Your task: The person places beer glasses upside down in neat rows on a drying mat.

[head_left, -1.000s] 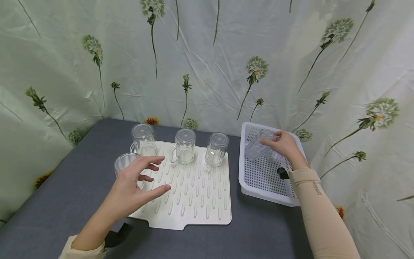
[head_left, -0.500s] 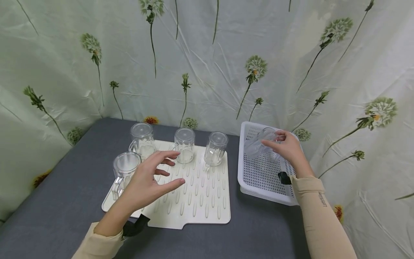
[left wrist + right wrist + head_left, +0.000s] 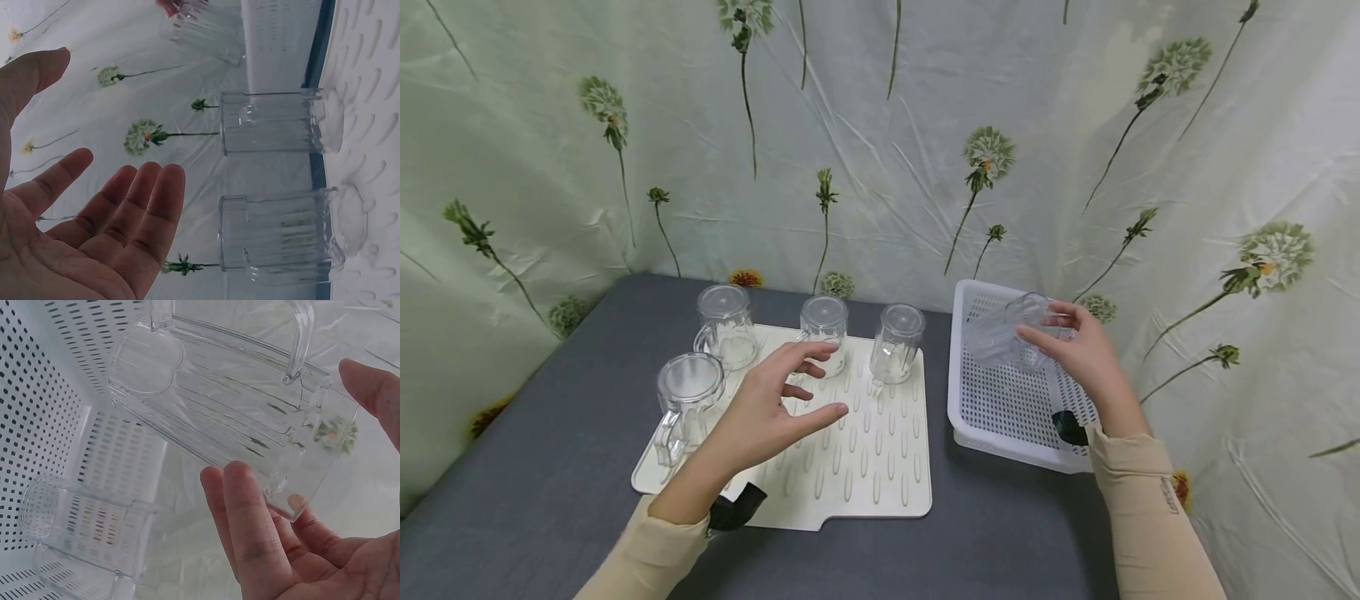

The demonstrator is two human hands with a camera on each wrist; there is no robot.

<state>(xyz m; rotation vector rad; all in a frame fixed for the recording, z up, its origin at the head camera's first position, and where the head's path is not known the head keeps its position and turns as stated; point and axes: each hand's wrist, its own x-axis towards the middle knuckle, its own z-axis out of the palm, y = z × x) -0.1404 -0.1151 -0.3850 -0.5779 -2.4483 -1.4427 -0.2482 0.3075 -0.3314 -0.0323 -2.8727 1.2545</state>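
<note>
My right hand point(image 3: 1086, 354) grips a clear glass mug point(image 3: 1032, 312) by its rim end, thumb on one side and fingers on the other. In the right wrist view that mug point(image 3: 219, 406) is tilted over the basket. A second clear mug point(image 3: 87, 531) lies on its side in the white basket point(image 3: 40, 400). My left hand point(image 3: 767, 412) hovers over the cream draining board point(image 3: 872, 467), fingers spread from the thumb and holding nothing. Nearest to it stand clear mugs, bottom up: one at the front left point(image 3: 688, 387) and one at the back middle point(image 3: 825, 321).
Two more upturned mugs stand on the board, at the back left point(image 3: 727, 321) and back right point(image 3: 898, 342). The basket point(image 3: 1011, 450) stands right of the board on the dark grey tabletop point(image 3: 535, 467). A flower-printed curtain point(image 3: 880, 167) hangs behind.
My left hand has moved right across the board, uncovering the front-left mug. My right hand has shifted slightly right, with the gripped mug lifting and tilting away from the one below.
</note>
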